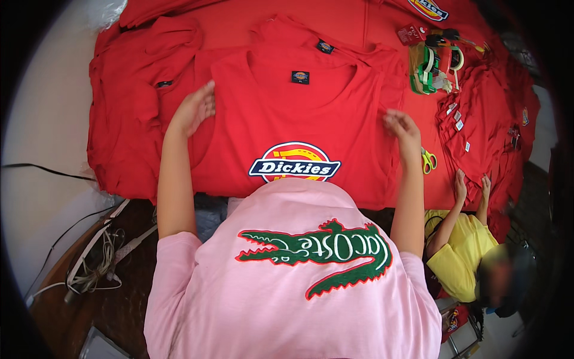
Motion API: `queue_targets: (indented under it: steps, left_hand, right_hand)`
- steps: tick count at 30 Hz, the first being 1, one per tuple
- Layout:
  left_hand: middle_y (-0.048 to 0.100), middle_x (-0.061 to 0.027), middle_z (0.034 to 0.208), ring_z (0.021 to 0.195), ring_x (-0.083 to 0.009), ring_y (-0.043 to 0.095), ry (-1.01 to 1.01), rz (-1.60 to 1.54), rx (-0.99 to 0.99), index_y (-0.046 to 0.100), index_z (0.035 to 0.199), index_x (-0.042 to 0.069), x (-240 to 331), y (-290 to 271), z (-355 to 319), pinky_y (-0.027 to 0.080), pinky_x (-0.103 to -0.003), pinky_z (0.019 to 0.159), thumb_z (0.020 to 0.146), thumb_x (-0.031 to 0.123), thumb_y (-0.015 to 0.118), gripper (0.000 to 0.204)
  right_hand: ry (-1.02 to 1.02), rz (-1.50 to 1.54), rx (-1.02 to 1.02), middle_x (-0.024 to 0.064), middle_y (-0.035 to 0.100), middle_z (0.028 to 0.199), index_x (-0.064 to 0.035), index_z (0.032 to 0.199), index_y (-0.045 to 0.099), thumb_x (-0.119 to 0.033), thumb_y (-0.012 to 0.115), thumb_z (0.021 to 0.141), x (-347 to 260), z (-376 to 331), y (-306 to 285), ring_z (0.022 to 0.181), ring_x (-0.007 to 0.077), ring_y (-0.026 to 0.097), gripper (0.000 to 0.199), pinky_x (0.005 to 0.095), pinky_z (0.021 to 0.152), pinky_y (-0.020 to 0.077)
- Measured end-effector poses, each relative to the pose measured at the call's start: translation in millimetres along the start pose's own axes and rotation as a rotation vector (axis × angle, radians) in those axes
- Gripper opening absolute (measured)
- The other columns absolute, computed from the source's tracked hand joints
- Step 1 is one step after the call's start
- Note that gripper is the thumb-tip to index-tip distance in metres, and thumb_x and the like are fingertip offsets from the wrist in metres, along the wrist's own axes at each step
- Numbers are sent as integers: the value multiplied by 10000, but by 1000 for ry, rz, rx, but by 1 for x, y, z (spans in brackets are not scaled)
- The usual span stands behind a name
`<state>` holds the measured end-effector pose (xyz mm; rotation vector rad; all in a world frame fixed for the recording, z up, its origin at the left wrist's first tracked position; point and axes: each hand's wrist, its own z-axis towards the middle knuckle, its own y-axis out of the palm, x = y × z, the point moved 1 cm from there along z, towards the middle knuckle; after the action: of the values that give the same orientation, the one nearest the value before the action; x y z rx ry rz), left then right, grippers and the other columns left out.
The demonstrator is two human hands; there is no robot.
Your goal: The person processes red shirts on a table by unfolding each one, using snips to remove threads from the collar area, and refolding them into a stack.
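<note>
A red sleeveless shirt lies spread on the table before me, its neck pointing away. It has a dark label inside the neckline and an oval printed emblem on the chest. My left hand rests at the shirt's left armhole edge, fingers stretched out and holding nothing visible. Over the right armhole edge is my right hand, its fingers bent, apart and slightly blurred. I see no cloth gripped in it. Beneath and behind this shirt, more red shirts are layered.
Crumpled red garments lie at the left. Yellow-handled scissors sit right of my right hand, below a green tape dispenser. A co-worker in yellow handles red garments with white tags. Cables hang at lower left.
</note>
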<state>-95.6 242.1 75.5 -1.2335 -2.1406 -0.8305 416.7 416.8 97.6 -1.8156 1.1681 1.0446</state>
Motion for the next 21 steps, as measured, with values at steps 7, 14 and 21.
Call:
queue_targets:
  steps: [7, 14, 21]
  left_hand:
    - [635, 36, 943, 911, -89, 594, 169, 372, 174, 675, 1210, -38, -91, -28, -103, 484, -258, 916, 968, 210, 732, 351]
    - [643, -53, 861, 890, -195, 646, 362, 1210, 329, 728, 1099, 42, -105, -49, -140, 388, -409, 1081, 815, 203, 817, 338]
    - [666, -98, 1105, 1125, -274, 610, 541, 1236, 488, 668, 1218, 90, -105, -24, -127, 337, -478, 1121, 836, 250, 790, 432]
  right_hand:
    - [-19, -534, 8, 41, 644, 892, 6, 861, 713, -133, 838, 838, 67, -109, -36, 782, 126, 555, 187, 265, 725, 449]
    - [-207, -546, 96, 67, 587, 853, 25, 830, 696, -166, 878, 765, 79, -132, -58, 777, 169, 547, 272, 305, 707, 441]
    - [-71, -1031, 105, 147, 666, 1125, -32, 1135, 655, -123, 782, 808, 28, -136, -32, 1061, 316, 647, 362, 421, 925, 500]
